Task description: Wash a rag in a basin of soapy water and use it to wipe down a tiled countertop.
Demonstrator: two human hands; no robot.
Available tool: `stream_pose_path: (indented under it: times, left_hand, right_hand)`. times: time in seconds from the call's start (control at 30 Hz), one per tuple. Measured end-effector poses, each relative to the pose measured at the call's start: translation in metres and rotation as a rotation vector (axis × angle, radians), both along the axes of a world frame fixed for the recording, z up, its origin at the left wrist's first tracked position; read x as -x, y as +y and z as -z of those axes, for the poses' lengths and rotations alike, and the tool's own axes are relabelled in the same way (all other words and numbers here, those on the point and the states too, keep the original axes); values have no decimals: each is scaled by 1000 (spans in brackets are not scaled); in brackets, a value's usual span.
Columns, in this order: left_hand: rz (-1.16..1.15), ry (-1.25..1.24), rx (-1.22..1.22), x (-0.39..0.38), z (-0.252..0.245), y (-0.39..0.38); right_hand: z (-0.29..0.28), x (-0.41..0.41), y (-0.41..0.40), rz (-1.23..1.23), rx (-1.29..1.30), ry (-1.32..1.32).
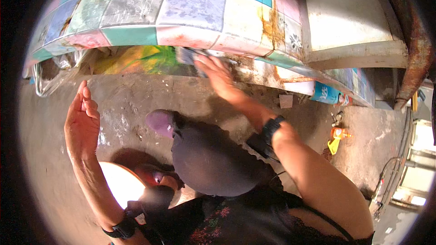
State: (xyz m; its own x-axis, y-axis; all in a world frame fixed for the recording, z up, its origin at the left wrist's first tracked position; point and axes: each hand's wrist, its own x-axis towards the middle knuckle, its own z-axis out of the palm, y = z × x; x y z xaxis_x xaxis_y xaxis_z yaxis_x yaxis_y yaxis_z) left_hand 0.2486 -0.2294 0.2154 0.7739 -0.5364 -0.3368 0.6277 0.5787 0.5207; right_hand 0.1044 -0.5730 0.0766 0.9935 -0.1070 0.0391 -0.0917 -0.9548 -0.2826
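My right hand point(218, 76) reaches under the front edge of a counter point(191, 5) with a patchwork tile-pattern cover. Its fingers press on a grey cloth point(186, 56), both blurred by motion. Beneath the cloth lies a surface with a yellow and green print point(146, 60), stained brown and white farther right point(253, 69). My left hand point(83, 126) hangs in the air over the concrete floor at the left, palm turned inward and holding nothing. Its fingers are partly bent. Black straps circle both wrists.
Clear plastic wrap point(64, 63) hangs under the counter's left end. A blue printed carton point(325, 92) stands below its right side, near a rusty support point(414, 54). An orange bottle point(338, 132) and a yellow piece point(333, 146) lie on the floor. A round white surface point(119, 183) is beside my left forearm.
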Motion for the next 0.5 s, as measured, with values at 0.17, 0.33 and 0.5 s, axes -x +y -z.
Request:
stream_pose_path:
  times: [0.17,0.33,0.5]
  left_hand:
    - [-12,-112,-41,15,-16,22]
    - [-106,-97,-140,35,-38,23]
    - [-106,-136,-165,49,-56,10]
  right_hand:
    - [-26,113,-83,65,3,-91]
    - [-21,132,-123,385,-157,43]
    - [-31,10,-79,506,-454,254]
